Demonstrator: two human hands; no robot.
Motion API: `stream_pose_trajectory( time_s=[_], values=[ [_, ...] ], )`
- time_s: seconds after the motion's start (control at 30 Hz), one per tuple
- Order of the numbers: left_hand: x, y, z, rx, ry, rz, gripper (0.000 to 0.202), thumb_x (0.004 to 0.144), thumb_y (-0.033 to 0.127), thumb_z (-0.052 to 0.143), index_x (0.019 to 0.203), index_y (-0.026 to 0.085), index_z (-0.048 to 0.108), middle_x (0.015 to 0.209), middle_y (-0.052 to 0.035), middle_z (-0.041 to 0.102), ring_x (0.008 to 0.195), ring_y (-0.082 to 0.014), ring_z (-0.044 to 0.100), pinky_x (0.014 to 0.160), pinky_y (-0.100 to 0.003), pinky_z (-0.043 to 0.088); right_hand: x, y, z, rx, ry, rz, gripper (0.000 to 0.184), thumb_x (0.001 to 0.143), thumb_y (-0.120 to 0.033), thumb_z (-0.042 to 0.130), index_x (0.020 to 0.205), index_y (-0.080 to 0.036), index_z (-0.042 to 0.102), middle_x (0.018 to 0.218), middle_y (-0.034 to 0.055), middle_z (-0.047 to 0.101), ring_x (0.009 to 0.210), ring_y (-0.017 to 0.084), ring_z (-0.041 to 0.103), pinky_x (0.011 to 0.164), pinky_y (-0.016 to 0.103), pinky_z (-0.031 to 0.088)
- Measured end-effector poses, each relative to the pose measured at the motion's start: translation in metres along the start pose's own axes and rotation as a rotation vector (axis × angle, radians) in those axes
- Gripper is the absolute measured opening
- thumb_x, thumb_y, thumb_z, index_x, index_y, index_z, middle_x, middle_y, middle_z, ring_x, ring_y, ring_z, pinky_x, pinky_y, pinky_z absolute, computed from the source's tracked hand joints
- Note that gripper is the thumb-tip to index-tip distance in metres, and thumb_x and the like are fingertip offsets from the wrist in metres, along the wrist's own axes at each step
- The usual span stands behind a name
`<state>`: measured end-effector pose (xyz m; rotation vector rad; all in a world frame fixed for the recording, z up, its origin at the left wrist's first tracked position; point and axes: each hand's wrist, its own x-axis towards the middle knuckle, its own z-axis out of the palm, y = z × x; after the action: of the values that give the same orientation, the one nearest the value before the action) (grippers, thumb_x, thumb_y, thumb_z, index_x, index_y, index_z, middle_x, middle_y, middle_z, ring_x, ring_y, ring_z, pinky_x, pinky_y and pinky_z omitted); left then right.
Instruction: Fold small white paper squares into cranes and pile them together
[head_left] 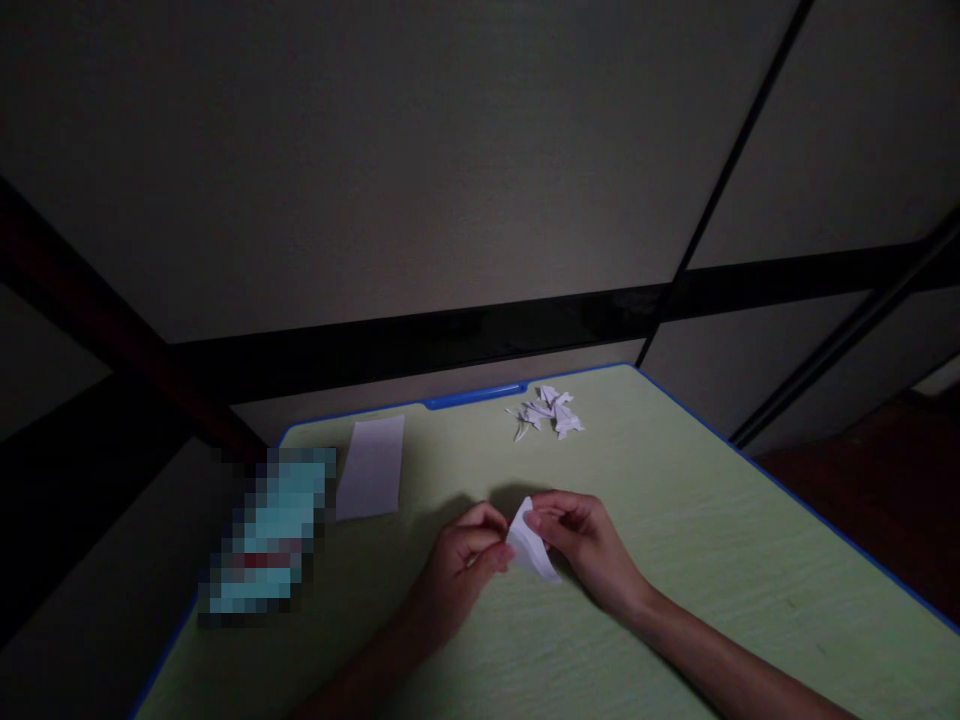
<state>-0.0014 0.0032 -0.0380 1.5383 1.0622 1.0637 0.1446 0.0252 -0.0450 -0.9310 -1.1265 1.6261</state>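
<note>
A small folded piece of white paper (pixel 531 545) is held just above the pale green table (pixel 675 560) between both my hands. My left hand (pixel 465 560) pinches its left side with curled fingers. My right hand (pixel 581 540) grips its upper right edge between thumb and fingertips. The paper's lower tip points down toward the tabletop.
A flat white paper strip (pixel 371 467) lies to the left. A small heap of folded white paper figures (pixel 547 412) sits near the far edge, beside a blue handle (pixel 474 397). A blurred blue patch (pixel 266 530) covers the left side. The table has a blue rim; dark wall panels stand behind.
</note>
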Motion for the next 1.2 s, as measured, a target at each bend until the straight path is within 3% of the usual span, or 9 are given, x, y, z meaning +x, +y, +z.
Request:
stream_pose_trajectory(
  time_s=[0.17,0.27,0.43,1.2],
  values=[
    [0.0059,-0.0049,0.0027,-0.169,0.108,-0.224,0.008,0.055,0.017,0.061,0.049,0.013,0.058,0.054,0.0003,0.053,0.049,-0.0101,0.049,0.047,-0.02,0.038,0.001,-0.0007,0.0004,-0.053,0.026,0.003,0.018,0.057,-0.029,0.065,0.06,-0.012,0.065,0.051,-0.0011,0.057,0.044,0.006,0.042,0.045,0.019,0.031],
    [0.0069,-0.0033,0.0057,-0.249,0.196,-0.331,0.01,0.05,0.017,0.064,0.051,0.013,0.055,0.047,0.0025,0.053,0.041,-0.008,0.047,0.042,-0.019,0.038,0.0008,-0.0002,0.0006,-0.07,0.026,0.002,0.018,0.057,-0.03,0.065,0.059,-0.012,0.066,0.05,-0.0009,0.056,0.045,0.007,0.041,0.044,0.02,0.03],
    [0.0074,-0.0027,0.008,-0.288,0.237,-0.333,0.014,0.048,0.017,0.065,0.05,0.012,0.051,0.046,0.0026,0.054,0.042,-0.0079,0.049,0.039,-0.017,0.039,-0.0002,-0.0004,0.0009,-0.096,-0.006,0.013,0.02,0.058,-0.031,0.064,0.06,-0.012,0.067,0.045,-0.0027,0.05,0.041,0.005,0.033,0.041,0.019,0.023],
    [0.0073,-0.0031,0.0082,-0.286,0.264,-0.355,0.014,0.046,0.016,0.065,0.051,0.013,0.052,0.044,0.0026,0.054,0.041,-0.0092,0.05,0.037,-0.017,0.039,-0.0011,-0.002,-0.0015,-0.173,-0.141,-0.025,0.024,0.064,-0.036,0.059,0.058,-0.013,0.063,0.046,-0.0026,0.047,0.044,0.007,0.034,0.043,0.02,0.026]
  ],
)
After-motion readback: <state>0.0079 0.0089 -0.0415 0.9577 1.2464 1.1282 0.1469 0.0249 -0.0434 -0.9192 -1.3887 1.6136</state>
